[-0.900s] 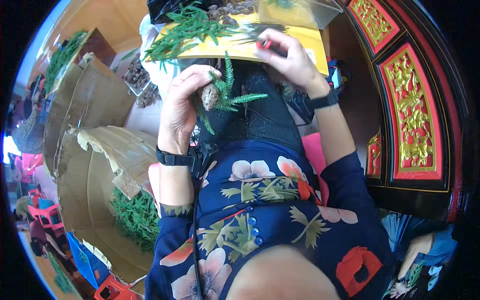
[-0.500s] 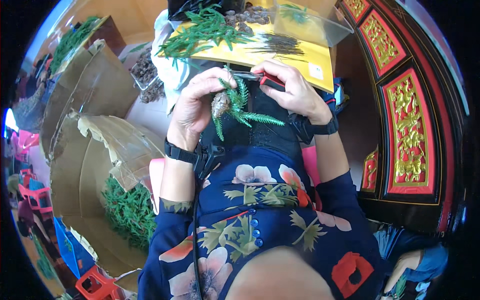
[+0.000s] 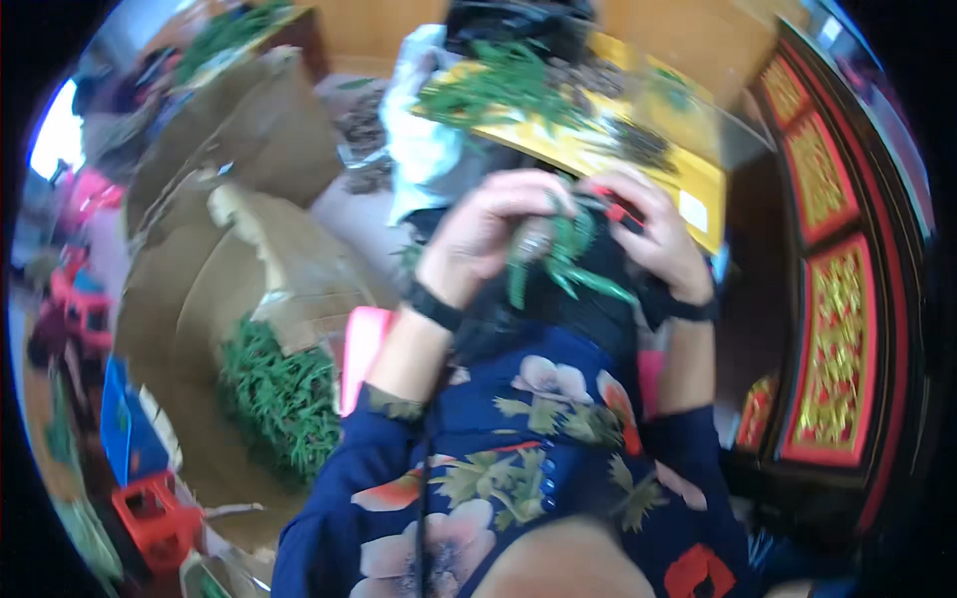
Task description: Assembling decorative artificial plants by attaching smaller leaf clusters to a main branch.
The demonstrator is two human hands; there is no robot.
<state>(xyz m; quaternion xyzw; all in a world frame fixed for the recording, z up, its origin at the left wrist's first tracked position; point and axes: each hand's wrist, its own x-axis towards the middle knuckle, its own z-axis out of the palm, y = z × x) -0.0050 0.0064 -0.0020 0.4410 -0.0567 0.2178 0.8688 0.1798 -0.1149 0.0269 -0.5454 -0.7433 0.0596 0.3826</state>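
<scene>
Pinched in my left hand [image 3: 498,217] is a green artificial pine sprig [image 3: 573,244], its branches hanging down over my lap. A brown pine cone [image 3: 533,237] sits among its needles, just below my fingers. My right hand [image 3: 653,229] is closed around red-and-black-handled pliers [image 3: 620,209]. The pliers' jaws point left, toward the top of the sprig between my two hands. Motion blur hides whether the jaws touch the stem.
Ahead, a yellow board [image 3: 703,189] bears green sprigs [image 3: 503,90], pine cones [image 3: 603,80], dark thin wires [image 3: 638,143] and a clear bin. At left, a large cardboard box [image 3: 189,289] holds more sprigs [image 3: 279,399]. Carved red-and-gold panels [image 3: 832,349] stand at right.
The whole view has shifted and blurred, with the scene sliding right and a little down. Both hands keep their hold on the sprig and the pliers.
</scene>
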